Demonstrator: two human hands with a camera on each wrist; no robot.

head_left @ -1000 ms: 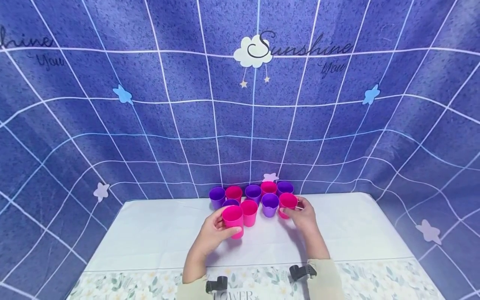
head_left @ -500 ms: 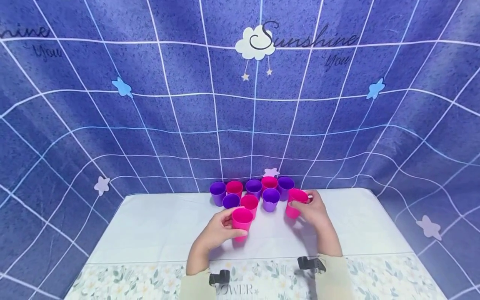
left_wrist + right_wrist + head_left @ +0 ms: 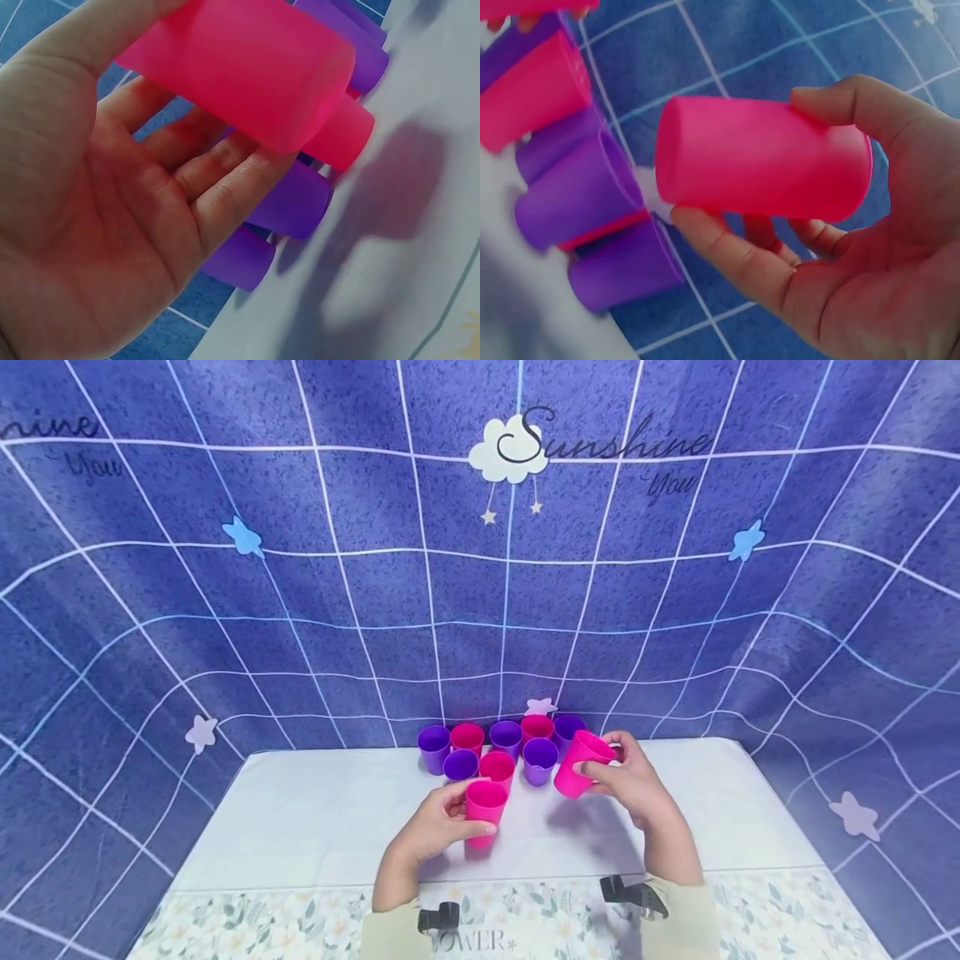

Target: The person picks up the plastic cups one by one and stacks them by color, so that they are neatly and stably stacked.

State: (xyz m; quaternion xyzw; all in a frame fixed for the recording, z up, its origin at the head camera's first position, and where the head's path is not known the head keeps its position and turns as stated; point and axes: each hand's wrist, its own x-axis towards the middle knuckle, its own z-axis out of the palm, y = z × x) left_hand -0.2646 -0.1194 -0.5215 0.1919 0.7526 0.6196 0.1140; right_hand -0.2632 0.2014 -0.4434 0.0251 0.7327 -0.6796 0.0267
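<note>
In the head view my left hand [image 3: 435,822] grips an upright pink cup [image 3: 486,810] between thumb and fingers, in front of the cup group. The left wrist view shows this pink cup [image 3: 247,71] raised off the table. My right hand [image 3: 630,777] holds a second pink cup [image 3: 581,766], tilted with its rim toward the right and its base off the table. Seen from the right wrist, thumb and fingers pinch the sides of that pink cup [image 3: 761,157]. Close behind both hands stand purple cups, among them one purple cup [image 3: 540,762], and a pink cup [image 3: 497,768].
Several more cups stand upright in the back row, including a purple cup [image 3: 434,750] and a pink cup [image 3: 467,739]. A blue grid-patterned cloth [image 3: 375,593] rises behind them. The white table [image 3: 300,818] has a floral strip [image 3: 247,922] along its front.
My right hand has lifted its pink cup, moved it right of the group and tilted it. The left hand has carried its pink cup slightly to the right.
</note>
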